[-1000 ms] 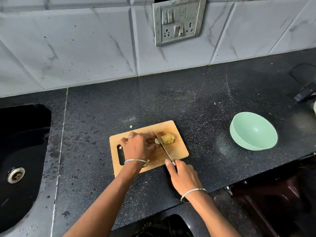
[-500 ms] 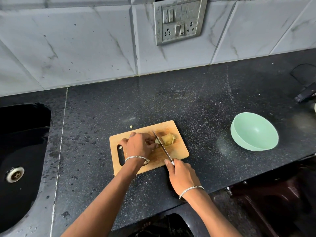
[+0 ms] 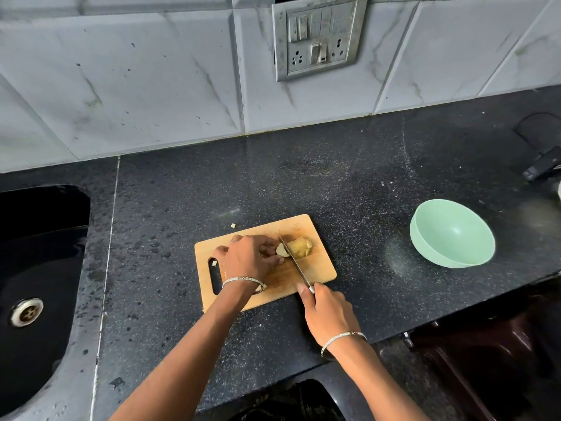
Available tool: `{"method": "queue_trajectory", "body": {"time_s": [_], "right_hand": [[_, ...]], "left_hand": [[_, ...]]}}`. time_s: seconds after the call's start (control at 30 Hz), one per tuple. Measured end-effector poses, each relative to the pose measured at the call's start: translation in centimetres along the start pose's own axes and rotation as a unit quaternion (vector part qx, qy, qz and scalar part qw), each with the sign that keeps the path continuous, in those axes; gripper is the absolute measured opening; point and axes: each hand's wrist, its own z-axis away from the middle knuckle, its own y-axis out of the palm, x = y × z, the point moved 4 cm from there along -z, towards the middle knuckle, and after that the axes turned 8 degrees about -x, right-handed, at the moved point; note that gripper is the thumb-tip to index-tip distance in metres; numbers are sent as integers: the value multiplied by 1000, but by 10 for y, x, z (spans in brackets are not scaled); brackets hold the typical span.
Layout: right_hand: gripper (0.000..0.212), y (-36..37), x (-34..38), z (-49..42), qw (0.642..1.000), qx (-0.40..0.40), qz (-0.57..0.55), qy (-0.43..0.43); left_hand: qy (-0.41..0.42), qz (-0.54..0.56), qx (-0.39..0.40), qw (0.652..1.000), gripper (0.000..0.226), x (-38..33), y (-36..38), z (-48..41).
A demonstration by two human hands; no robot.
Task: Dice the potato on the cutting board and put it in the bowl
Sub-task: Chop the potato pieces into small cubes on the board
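At a black stone counter, with the sink (image 3: 28,299) at far left, your left hand (image 3: 249,258) curls over the near end of the potato (image 3: 300,247) on the wooden cutting board (image 3: 321,268), pinning it down. The knife (image 3: 296,264) stands in the cut just beside those fingertips. Your right hand (image 3: 329,316) is clamped round its handle at the board's front edge. A pale slice leans against the blade. At right, well apart from the board, the mint-green bowl (image 3: 452,235) holds nothing. The potato looks firm and light, and its cut faces are likely wet and slick, so hold it flat side down with fingertips tucked back. The dice should be small and slippery, and are best scooped up rather than pinched.
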Motion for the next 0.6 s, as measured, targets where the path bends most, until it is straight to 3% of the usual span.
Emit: {"method": "queue_trajectory", "body": {"time_s": [0.23, 0.37, 0.6], "right_hand": [[41, -1, 2, 0, 1000, 22, -6, -3], [42, -6, 2, -2, 1000, -6, -13, -5], [41, -6, 10, 2, 1000, 5, -26, -6]], "left_hand": [[4, -27, 7, 1000, 24, -3, -2, 1], [6, -26, 0, 1000, 23, -1, -2, 0], [7, -29, 3, 1000, 32, -1, -3, 0]]}}
